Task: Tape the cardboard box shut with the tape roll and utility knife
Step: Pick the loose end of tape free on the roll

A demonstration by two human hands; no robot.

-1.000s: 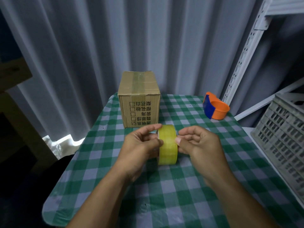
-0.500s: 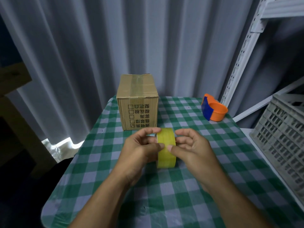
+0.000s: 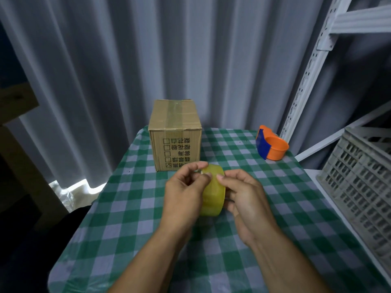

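Note:
A yellow tape roll [image 3: 212, 192] stands on edge above the middle of the checked table, held between both hands. My left hand [image 3: 184, 193] grips its left side, thumb and fingertips pinching at the roll's top edge. My right hand [image 3: 245, 197] holds the right side, with its thumb resting on the roll's outer face. The brown cardboard box [image 3: 175, 134] stands behind the hands at the table's far side, flaps down, with a strip of clear tape along its top. No utility knife is in view.
An orange and blue tape dispenser [image 3: 270, 145] lies at the far right of the green checked tablecloth [image 3: 127, 208]. A grey plastic crate [image 3: 359, 182] sits to the right under a white shelf upright [image 3: 309, 68]. Grey curtains hang behind.
The roll and both hands have shifted slightly right and away. My left fingers have come up to pinch at the roll's top edge.

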